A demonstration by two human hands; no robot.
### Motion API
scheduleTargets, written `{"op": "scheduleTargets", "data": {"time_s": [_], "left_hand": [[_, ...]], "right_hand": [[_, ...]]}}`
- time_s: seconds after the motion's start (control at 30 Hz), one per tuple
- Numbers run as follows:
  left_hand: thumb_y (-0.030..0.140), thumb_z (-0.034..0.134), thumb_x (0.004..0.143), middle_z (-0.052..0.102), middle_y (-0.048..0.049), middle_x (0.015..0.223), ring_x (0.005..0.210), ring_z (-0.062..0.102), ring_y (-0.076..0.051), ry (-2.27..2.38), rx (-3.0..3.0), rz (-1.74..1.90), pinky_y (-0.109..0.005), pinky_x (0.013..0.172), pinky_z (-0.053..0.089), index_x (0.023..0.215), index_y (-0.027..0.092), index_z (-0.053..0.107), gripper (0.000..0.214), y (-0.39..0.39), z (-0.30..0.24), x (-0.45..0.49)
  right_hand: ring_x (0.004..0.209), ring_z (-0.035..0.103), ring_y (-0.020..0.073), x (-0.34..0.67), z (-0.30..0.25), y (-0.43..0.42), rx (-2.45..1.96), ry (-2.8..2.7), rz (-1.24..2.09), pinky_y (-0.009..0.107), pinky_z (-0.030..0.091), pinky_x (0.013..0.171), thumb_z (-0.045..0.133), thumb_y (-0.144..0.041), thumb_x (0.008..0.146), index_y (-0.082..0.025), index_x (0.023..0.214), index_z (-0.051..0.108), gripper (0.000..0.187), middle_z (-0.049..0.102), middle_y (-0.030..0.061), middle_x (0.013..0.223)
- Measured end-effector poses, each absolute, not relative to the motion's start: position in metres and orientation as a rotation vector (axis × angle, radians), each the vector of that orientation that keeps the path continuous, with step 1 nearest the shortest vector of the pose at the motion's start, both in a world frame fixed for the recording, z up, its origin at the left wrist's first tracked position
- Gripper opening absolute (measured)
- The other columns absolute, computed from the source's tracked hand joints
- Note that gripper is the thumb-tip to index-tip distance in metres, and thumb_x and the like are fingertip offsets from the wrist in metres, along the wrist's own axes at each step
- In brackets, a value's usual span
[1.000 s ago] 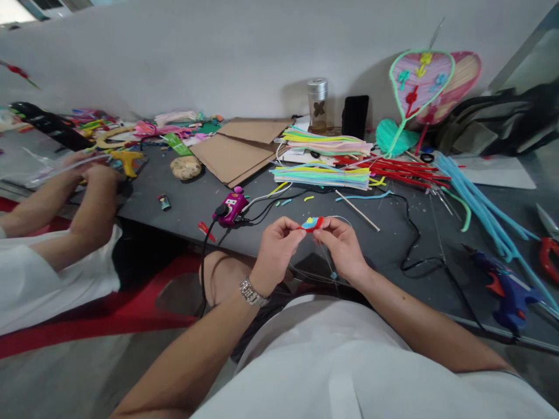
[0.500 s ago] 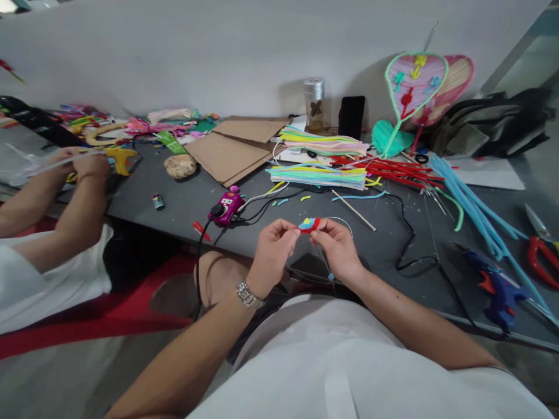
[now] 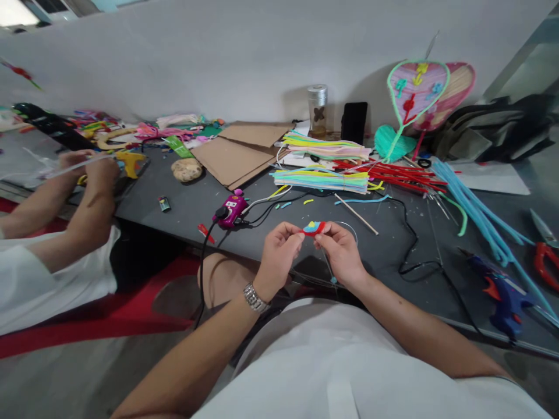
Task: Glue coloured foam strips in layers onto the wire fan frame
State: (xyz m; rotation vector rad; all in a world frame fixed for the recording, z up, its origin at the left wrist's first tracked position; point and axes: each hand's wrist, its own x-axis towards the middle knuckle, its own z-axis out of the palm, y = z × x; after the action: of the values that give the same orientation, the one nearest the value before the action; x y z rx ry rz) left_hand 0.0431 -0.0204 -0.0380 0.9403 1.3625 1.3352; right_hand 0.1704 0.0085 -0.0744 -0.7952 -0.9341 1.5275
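Both my hands pinch a small coiled pipe-cleaner piece [image 3: 312, 227], red outside with blue and yellow inside, just over the near edge of the grey table [image 3: 183, 203]. My left hand [image 3: 279, 256] grips its left end, fingers closed, a metal watch on that wrist. My right hand [image 3: 343, 253] grips its right end. A thin wire [image 3: 328, 265] with a small blue bead hangs from the piece between my hands.
Bundles of pastel pipe cleaners [image 3: 321, 177], red ones [image 3: 393, 171] and blue ones [image 3: 476, 206] lie beyond. A blue glue gun [image 3: 502, 291], red-handled pliers [image 3: 545, 259], a purple power strip [image 3: 231, 209] and cardboard [image 3: 238, 154] are on the table. Another person's hands [image 3: 85, 169] work at the left.
My hands stay pinched on the coiled piece with only slight finger shifts. The view has drifted a little. The other person's hands moved slightly.
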Motion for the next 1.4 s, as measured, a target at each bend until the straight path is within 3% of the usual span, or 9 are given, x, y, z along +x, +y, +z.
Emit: {"op": "scheduleTargets", "data": {"time_s": [0.87, 1.23, 1.33, 1.4], "left_hand": [[0.027, 0.070, 0.073, 0.045, 0.0082, 0.055, 0.049, 0.035, -0.006, 1.362, 1.015, 1.360, -0.020, 0.049, 0.028, 0.068, 0.019, 0.053, 0.020, -0.022, -0.040, 0.045], [0.028, 0.075, 0.072, 0.045, 0.0089, 0.052, 0.047, 0.034, -0.005, 1.267, 0.949, 1.345, -0.019, 0.047, 0.026, 0.071, 0.018, 0.056, 0.021, -0.021, -0.025, 0.037], [0.031, 0.075, 0.076, 0.050, 0.0062, 0.054, 0.048, 0.038, -0.006, 1.216, 1.013, 1.374, -0.020, 0.048, 0.030, 0.069, 0.018, 0.058, 0.022, -0.022, -0.009, 0.032], [0.034, 0.073, 0.082, 0.060, 0.0013, 0.061, 0.055, 0.051, -0.010, 1.175, 1.109, 1.419, -0.022, 0.056, 0.041, 0.073, 0.017, 0.065, 0.021, -0.025, 0.003, 0.027]], "right_hand": [[0.059, 0.051, 0.0117, 0.170, -0.077, 0.005, -0.798, -0.907, 1.553, 0.026, 0.042, 0.061, 0.076, -0.030, 0.069, -0.023, 0.070, 0.056, 0.022, 0.059, -0.0051, 0.065], [0.063, 0.055, 0.0131, 0.179, -0.065, 0.000, -0.790, -1.029, 1.559, 0.028, 0.047, 0.064, 0.086, -0.042, 0.070, -0.021, 0.076, 0.068, 0.028, 0.065, -0.0017, 0.069], [0.065, 0.056, 0.0139, 0.182, -0.048, -0.002, -0.780, -1.126, 1.531, 0.028, 0.047, 0.065, 0.086, -0.043, 0.072, -0.021, 0.076, 0.069, 0.028, 0.067, -0.0005, 0.071], [0.067, 0.056, 0.0144, 0.183, -0.032, -0.003, -0.741, -1.208, 1.465, 0.029, 0.046, 0.066, 0.084, -0.042, 0.075, -0.021, 0.078, 0.070, 0.025, 0.068, 0.0000, 0.074]]}}
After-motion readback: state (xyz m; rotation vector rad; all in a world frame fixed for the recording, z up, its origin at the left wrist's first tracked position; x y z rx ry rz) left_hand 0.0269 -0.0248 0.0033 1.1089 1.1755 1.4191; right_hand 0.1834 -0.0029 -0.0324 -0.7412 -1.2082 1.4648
